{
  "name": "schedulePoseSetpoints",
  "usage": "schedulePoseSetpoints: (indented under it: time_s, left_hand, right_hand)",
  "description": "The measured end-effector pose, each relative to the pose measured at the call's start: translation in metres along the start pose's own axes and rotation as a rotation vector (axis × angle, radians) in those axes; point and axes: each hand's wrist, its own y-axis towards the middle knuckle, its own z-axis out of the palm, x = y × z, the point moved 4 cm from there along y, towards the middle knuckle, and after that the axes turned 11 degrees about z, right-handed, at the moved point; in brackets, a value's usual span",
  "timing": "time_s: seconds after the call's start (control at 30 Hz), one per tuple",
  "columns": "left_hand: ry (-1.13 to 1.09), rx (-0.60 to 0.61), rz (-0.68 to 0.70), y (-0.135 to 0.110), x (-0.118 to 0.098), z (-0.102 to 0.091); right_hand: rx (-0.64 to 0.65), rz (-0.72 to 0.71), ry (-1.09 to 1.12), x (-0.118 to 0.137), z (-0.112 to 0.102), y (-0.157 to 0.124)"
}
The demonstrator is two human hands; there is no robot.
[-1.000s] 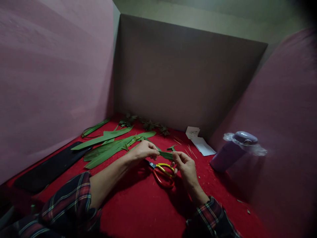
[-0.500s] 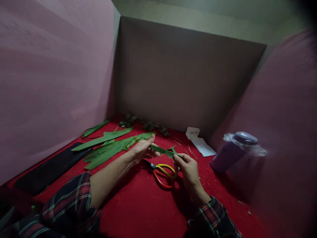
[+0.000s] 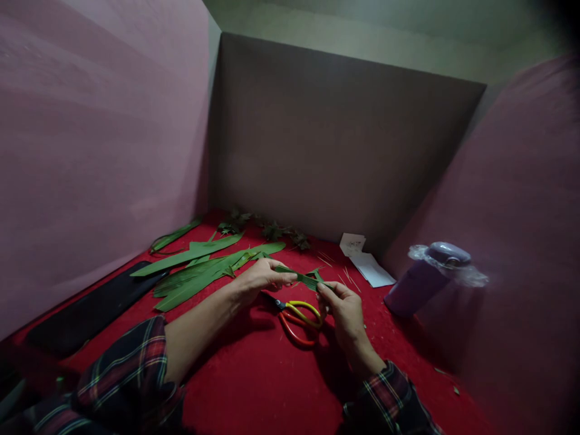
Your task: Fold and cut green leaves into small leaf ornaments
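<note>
A narrow strip of green leaf (image 3: 307, 280) with fine cuts along it stretches between my two hands above the table. My left hand (image 3: 265, 277) pinches it between thumb and fingers, near the strip's middle. At the other end, my right hand (image 3: 339, 300) grips it with thumb and forefinger. Scissors (image 3: 299, 320) with one yellow and one red handle lie on the red cloth (image 3: 254, 380) just below the strip. Long green leaves (image 3: 203, 278) are spread out to the left of my left hand.
Leafy sprigs (image 3: 272, 231) lie along the back wall. Thin sticks (image 3: 348, 278) and white paper cards (image 3: 374, 269) are at the back right. A purple container (image 3: 414, 287) with clear plastic round its top stands at right. A long black object (image 3: 90, 308) lies at left.
My left thumb, raised before, has come down onto the leaf strip, and the left fingers have closed on it. The right hand has stayed almost still.
</note>
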Motion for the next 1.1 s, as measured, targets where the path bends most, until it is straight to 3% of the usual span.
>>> schedulePoseSetpoints:
  time_s: [0.27, 0.53, 0.83, 1.1]
  left_hand:
    - [0.044, -0.060, 0.039, 0.001, 0.003, 0.003]
    - [0.034, -0.122, -0.020, 0.004, 0.009, -0.003]
    - [0.109, 0.012, 0.033, 0.007, 0.015, -0.001]
    - [0.172, 0.024, 0.041, 0.007, 0.014, 0.000]
  right_hand:
    - [0.043, 0.018, 0.009, -0.005, 0.002, -0.001]
    - [0.058, 0.013, 0.000, -0.003, 0.006, -0.004]
    - [0.118, -0.017, -0.072, -0.003, 0.010, -0.007]
    - [0.115, -0.065, -0.170, -0.003, 0.011, -0.008]
